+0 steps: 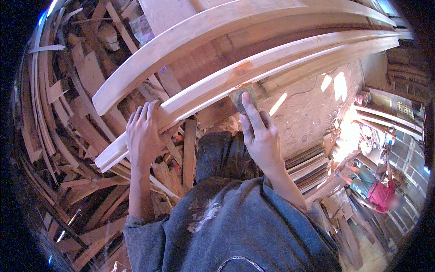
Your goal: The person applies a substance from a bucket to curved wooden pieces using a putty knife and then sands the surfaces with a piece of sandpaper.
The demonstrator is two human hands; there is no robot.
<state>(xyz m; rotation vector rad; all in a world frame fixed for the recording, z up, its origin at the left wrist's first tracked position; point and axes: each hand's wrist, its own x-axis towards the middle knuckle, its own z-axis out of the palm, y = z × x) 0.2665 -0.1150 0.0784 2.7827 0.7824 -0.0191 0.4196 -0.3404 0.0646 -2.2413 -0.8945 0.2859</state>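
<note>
A long pale wooden moulding (199,95) with a stepped profile runs from lower left to upper right in front of me. Near its left end my left hand (144,129) is wrapped over it, fingers across the top and the thumb side hidden. My right hand (261,136) holds a small flat grey-brown scraper (244,100), index finger stretched along its face. The scraper's far edge is at the near edge of the moulding. An orange-brown smear of filler (241,69) marks the wood just beyond the scraper, and a little of the same colour shows along the blade's edge.
Beyond lies a curved pale wooden piece (181,43) on brown boards. Heaped offcuts (86,181) fill the left side. Stacked planks (306,170) lie at right on the dirt floor (303,118). A person in a red shirt (381,195) is farther off at right.
</note>
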